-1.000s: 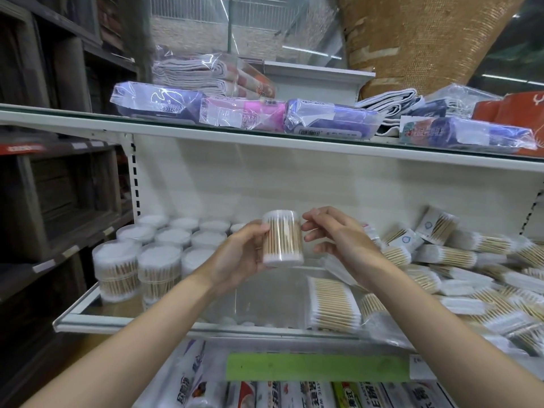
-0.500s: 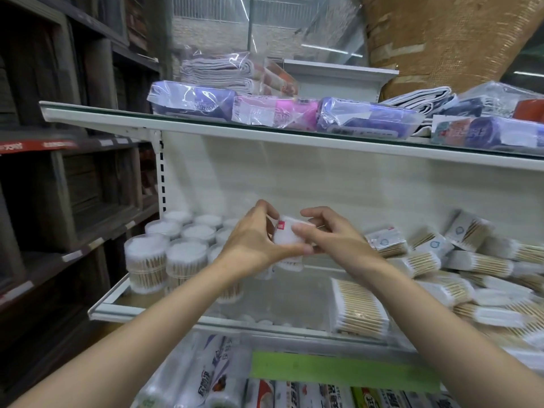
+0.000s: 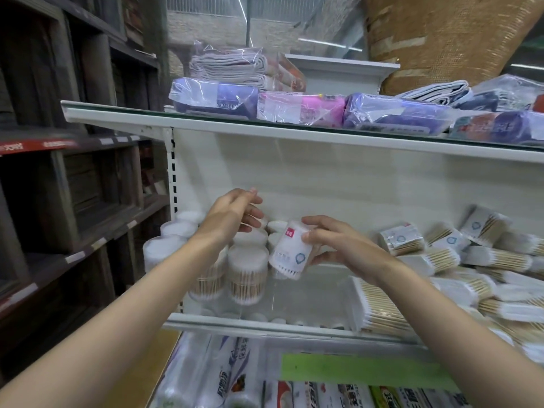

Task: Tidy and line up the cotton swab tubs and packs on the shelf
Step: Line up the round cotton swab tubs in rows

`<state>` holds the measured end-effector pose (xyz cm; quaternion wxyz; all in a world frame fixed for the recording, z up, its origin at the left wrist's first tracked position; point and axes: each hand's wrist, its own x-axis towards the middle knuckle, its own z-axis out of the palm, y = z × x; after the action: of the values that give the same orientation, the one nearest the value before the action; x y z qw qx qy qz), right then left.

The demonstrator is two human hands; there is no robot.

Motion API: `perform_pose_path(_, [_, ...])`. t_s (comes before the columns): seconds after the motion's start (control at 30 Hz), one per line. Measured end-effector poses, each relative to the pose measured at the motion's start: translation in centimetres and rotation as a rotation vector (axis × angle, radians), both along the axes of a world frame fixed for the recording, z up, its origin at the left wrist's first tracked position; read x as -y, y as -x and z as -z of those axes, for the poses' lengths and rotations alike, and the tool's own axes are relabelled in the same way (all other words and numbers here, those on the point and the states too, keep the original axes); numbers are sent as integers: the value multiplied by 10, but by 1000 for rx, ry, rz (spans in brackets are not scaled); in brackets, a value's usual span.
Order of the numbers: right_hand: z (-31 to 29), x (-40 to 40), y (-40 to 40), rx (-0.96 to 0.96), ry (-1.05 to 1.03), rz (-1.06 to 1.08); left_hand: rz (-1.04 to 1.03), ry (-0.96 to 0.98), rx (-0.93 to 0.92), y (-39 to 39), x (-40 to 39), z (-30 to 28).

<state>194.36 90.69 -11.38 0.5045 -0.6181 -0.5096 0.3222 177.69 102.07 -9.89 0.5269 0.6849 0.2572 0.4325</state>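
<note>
A person's right hand (image 3: 338, 245) grips a labelled cotton swab tub (image 3: 290, 250) at the centre of the frame, fingers (image 3: 319, 223) curled over its top and thumb beneath, holding it tilted just above the glass shelf (image 3: 309, 295). The left hand (image 3: 229, 214) reaches over the cluster of upright tubs (image 3: 232, 266) at centre left, its fingers loosely bent above a back-row lid; whether they pinch anything cannot be told. The step in hand appears to be adding the held tub to that cluster. The next move likely calls for righting the tub and lowering it into the bare stretch of shelf right of the front tubs, flush with their row. A flat swab pack (image 3: 379, 307) lies at the shelf's front edge to the right, beside a loose heap of swab packs (image 3: 477, 260) filling the right of the frame, still unsorted and crowding the open space. Wrapped packets (image 3: 300, 108) line the upper shelf (image 3: 265, 128); dark wooden shelving (image 3: 73, 172) stands at left.
</note>
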Motion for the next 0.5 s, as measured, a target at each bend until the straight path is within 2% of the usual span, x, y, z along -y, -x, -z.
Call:
perform_pose_path(0.1, [-1, -1, 5, 218, 107, -1, 25, -15, -1, 2, -3, 2])
perform_pose_path(0.3, [3, -7, 25, 767, 139, 243, 72, -103, -43, -6, -4, 8])
perform_pose_path(0.5, [20, -12, 39, 893, 203, 273, 91, -246, -156, -19, -1, 15])
